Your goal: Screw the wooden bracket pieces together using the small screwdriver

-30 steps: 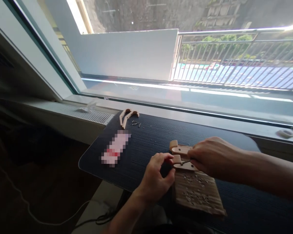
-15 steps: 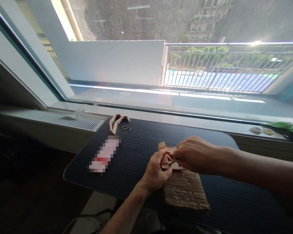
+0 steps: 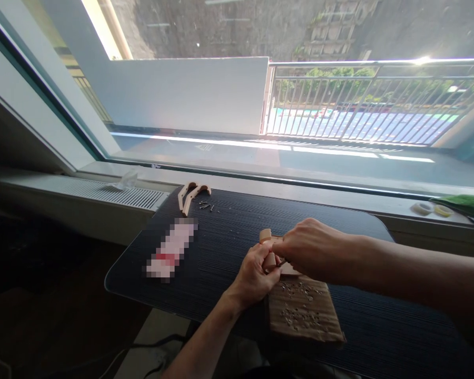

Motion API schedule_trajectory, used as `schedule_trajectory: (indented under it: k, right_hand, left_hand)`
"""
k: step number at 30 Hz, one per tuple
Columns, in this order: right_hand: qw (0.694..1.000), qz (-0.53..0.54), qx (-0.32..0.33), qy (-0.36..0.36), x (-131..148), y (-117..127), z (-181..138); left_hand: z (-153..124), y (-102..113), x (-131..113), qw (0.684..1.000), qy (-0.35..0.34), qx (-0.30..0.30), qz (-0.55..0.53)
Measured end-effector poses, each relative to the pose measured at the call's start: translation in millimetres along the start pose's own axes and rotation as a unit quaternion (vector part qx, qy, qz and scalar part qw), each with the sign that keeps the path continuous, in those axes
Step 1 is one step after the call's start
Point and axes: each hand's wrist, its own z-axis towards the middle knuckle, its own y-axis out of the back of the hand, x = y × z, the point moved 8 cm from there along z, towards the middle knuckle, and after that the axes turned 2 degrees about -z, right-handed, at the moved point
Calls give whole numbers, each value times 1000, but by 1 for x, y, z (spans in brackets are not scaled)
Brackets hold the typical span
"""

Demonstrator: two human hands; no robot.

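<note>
My left hand (image 3: 255, 273) is closed round the near end of a small light wooden piece (image 3: 269, 260) on the dark table (image 3: 229, 237). My right hand (image 3: 312, 250) is closed over the same spot from the right, pinching a thin dark tool whose tip is barely visible against the wood. A second wooden piece (image 3: 265, 235) peeks out just behind my hands. A brown cardboard sheet (image 3: 302, 310) strewn with several small metal bits lies right below them.
Two curved wooden pieces (image 3: 191, 195) and several small screws (image 3: 206, 206) lie at the table's far left corner. A blurred pink-white packet (image 3: 169, 252) lies left of my hands. Tape rolls (image 3: 430, 209) and something green (image 3: 468, 202) sit on the windowsill at right.
My two hands have drawn closer together over the wooden piece, the right hand now covering most of it. The view has shifted slightly.
</note>
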Motion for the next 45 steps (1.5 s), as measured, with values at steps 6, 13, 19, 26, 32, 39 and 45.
schedule_trajectory:
  k: [6,13,19,26,32,39,45]
  right_hand:
    - [999,-6,21,-47,-9,-3,0]
    - [998,-33,30,-33,-3,6,-2]
    - [1000,-16,9,12,-1,7,3]
    - [999,-34,16,-17,-6,-1,7]
    - [999,-43,-1,-26,-6,7,0]
    - [999,-11,30,26,4,1,1]
    - [1000,-10,24,-17,-4,-4,2]
  left_hand:
    - [0,1,2,1000,6,2,18]
    - [0,1,-1,1000,-9,0,27]
    - [0,0,1,999,-4,1,39]
    - [1,0,-1,1000,-10,11,28]
    - [1,0,-4,999,-14,11,35]
    - [1,-1,2,999,-4,3,53]
    - [1,-1,-1,999,-5,5,52]
